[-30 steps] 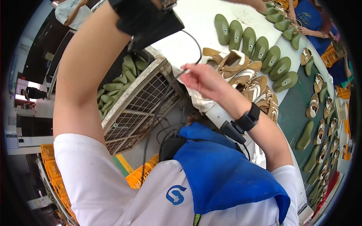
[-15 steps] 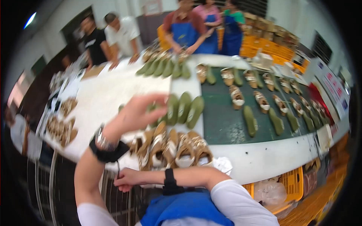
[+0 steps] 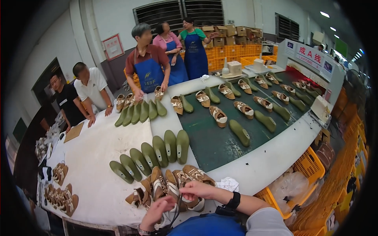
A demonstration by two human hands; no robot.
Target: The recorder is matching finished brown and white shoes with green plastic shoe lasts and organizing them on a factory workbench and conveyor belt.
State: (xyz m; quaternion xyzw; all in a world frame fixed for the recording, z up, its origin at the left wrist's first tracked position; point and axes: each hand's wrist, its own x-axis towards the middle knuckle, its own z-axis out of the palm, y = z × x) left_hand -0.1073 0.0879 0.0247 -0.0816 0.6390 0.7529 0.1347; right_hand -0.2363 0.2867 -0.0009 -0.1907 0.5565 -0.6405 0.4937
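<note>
Green lasts [image 3: 151, 155] apparently crowding shoes [image 3: 173, 185]

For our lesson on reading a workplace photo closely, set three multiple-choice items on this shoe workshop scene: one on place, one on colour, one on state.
1. Where do the person's two hands work?
A. over the brown-and-white shoe uppers at the near table edge
B. on the dark green belt
C. at the yellow crates

2. What colour are the smooth foot-shaped shoe lasts in the near row?
A. red
B. olive green
C. white

3. What is on the right wrist?
A. nothing
B. a glove
C. a black band

Answers: 1 A, the left hand and right hand sit over the uppers; 2 B, the lasts are olive green; 3 C, a black band circles it.
</note>
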